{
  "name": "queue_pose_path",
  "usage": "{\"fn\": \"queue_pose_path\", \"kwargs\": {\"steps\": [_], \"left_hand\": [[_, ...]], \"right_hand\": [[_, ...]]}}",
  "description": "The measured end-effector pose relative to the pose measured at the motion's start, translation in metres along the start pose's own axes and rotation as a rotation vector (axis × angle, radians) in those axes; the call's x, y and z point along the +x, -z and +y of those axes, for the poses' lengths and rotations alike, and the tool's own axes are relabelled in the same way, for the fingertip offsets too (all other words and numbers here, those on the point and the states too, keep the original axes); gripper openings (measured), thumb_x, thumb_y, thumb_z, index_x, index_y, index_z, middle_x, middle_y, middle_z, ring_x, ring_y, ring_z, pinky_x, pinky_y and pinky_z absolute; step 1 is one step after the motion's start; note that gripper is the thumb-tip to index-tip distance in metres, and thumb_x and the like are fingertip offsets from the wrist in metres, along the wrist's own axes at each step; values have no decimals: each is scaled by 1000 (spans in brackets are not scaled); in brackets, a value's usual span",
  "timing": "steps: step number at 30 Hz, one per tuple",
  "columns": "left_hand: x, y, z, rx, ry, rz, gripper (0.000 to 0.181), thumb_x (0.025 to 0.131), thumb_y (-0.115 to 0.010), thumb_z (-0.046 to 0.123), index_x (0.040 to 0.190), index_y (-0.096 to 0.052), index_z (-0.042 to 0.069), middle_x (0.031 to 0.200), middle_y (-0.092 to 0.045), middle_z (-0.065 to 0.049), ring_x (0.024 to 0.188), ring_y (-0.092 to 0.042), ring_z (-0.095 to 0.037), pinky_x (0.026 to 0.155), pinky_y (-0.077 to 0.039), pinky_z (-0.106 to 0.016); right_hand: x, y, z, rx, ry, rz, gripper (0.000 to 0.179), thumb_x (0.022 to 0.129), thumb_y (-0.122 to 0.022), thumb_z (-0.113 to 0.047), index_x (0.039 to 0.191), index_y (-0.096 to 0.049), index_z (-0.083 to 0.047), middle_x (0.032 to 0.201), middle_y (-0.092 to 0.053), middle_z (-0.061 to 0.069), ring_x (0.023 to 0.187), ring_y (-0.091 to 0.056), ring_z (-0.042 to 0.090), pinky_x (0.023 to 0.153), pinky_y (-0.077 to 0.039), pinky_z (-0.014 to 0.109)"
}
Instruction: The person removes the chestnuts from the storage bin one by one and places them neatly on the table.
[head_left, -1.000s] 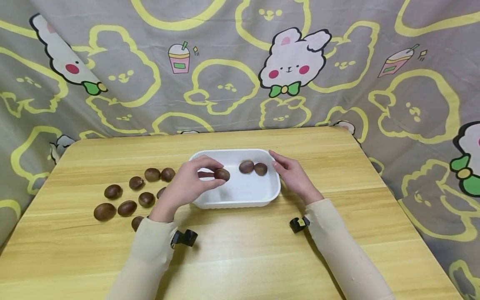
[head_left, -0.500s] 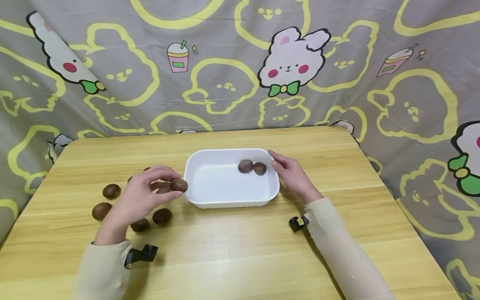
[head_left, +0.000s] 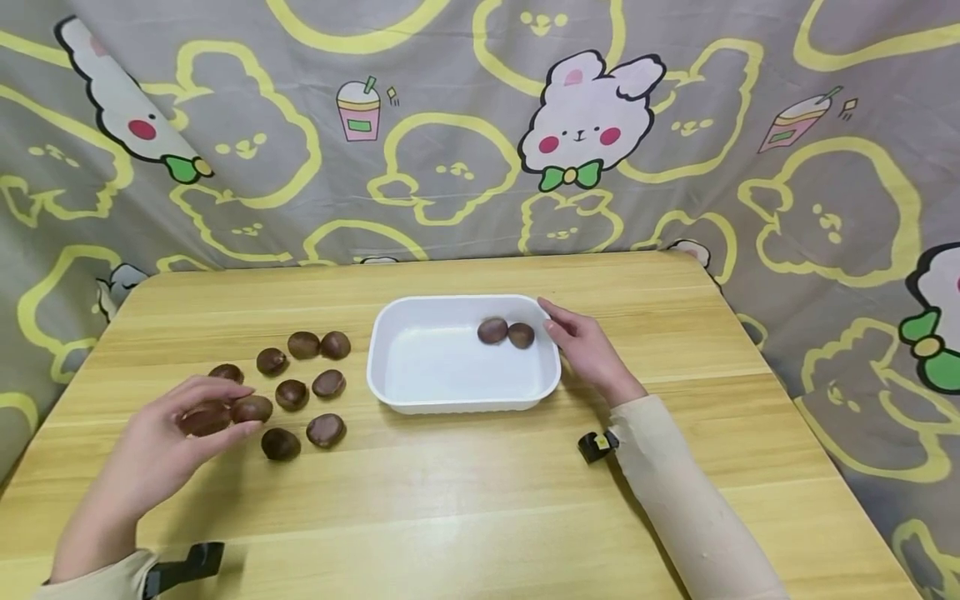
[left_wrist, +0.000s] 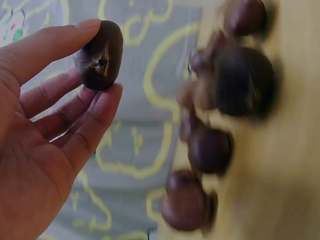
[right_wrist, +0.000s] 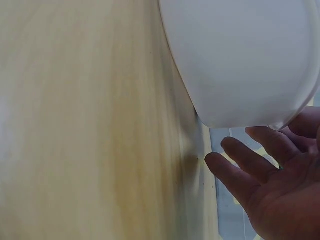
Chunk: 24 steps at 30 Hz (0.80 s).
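Note:
My left hand (head_left: 161,442) pinches a chestnut (head_left: 252,409) between thumb and fingertips, over the left part of the table. In the left wrist view this held chestnut (left_wrist: 102,55) shows a pale, split scar with a dark hole. Several more glossy brown chestnuts (head_left: 292,394) lie loosely grouped around and beyond that hand, and one is partly hidden behind its fingers. A white plastic tray (head_left: 420,407) stands mid-table with two chestnuts (head_left: 492,331) at its far right. My right hand (head_left: 592,350) holds the tray's right end, thumb at the rim, other fingers loosely extended outside.
The light wood table (head_left: 480,517) ends at a grey curtain (head_left: 450,83) with yellow outlines and rabbit prints, which hangs behind it and at both sides. Black camera mounts (head_left: 596,447) sit at both wrists.
My left hand has moved from over the tray to the left and toward me, still pinching a chestnut. The two chestnuts in the tray and my right hand stay in place.

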<state>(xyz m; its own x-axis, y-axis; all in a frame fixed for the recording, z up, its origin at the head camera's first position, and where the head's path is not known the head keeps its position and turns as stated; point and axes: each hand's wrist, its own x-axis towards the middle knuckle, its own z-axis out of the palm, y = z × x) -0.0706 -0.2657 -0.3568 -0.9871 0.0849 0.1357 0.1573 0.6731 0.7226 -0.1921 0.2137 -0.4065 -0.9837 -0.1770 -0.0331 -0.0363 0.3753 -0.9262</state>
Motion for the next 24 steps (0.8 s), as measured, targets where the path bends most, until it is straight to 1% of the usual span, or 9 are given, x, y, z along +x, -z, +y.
{"fn": "queue_pose_path", "kwargs": {"steps": [3,6,9,13,16,17,19,22,24], "left_hand": [[-10,7,-16,17,52,19,36,83,-82,19,114,-68,6,105,-64,8,92,-58,3,74,-47,-8],[-20,12,-32,23,121,17,38,83,-82,21,113,-68,3,106,-65,6,91,-56,8,73,-49,-9],[-30,15,-47,65,198,-13,42,83,-81,27,114,-68,2,114,-65,-6,88,-55,14,67,-50,-11],[-39,16,-61,141,219,-46,45,83,-82,30,115,-67,2,117,-62,-23,83,-53,14,62,-51,-13],[-40,14,-67,175,207,-56,45,82,-82,30,114,-68,1,112,-64,-24,81,-54,12,61,-51,-15],[-40,13,-69,186,205,-62,46,82,-82,30,113,-68,0,111,-65,-24,80,-55,10,61,-51,-15],[-39,12,-71,209,216,-75,47,82,-82,33,113,-68,1,109,-66,-23,81,-61,0,60,-50,-17],[-37,11,-73,243,223,-91,48,82,-81,36,112,-68,1,108,-66,-23,84,-67,-21,59,-48,-19],[-37,10,-73,256,224,-98,49,82,-81,37,112,-68,1,109,-66,-24,87,-66,-35,59,-46,-19]], "right_hand": [[1,0,0,1,-4,-1,43,105,-49,-22,147,-45,-13,148,-44,8,135,-41,23,107,-36,37],[2,0,1,2,-6,-5,43,105,-49,-22,148,-45,-14,149,-43,8,135,-40,23,108,-36,38],[2,0,0,2,-8,-6,43,105,-48,-23,148,-44,-14,149,-42,8,136,-40,23,108,-35,38],[1,1,-1,-4,-2,-1,43,106,-48,-22,148,-45,-13,149,-43,8,136,-40,23,108,-36,38],[1,1,-1,-11,5,1,43,106,-48,-20,147,-45,-12,149,-43,9,136,-40,23,108,-36,38],[1,1,-1,-13,8,1,43,106,-48,-20,147,-45,-12,149,-43,9,136,-40,24,108,-36,38],[2,1,0,-17,8,2,43,106,-48,-20,147,-45,-12,149,-43,9,136,-40,24,108,-36,38],[2,1,1,-18,4,3,43,106,-48,-20,147,-45,-12,149,-43,9,136,-40,23,108,-36,38],[2,0,2,-15,5,1,43,106,-48,-21,147,-45,-12,149,-43,9,135,-40,23,107,-37,38]]}}
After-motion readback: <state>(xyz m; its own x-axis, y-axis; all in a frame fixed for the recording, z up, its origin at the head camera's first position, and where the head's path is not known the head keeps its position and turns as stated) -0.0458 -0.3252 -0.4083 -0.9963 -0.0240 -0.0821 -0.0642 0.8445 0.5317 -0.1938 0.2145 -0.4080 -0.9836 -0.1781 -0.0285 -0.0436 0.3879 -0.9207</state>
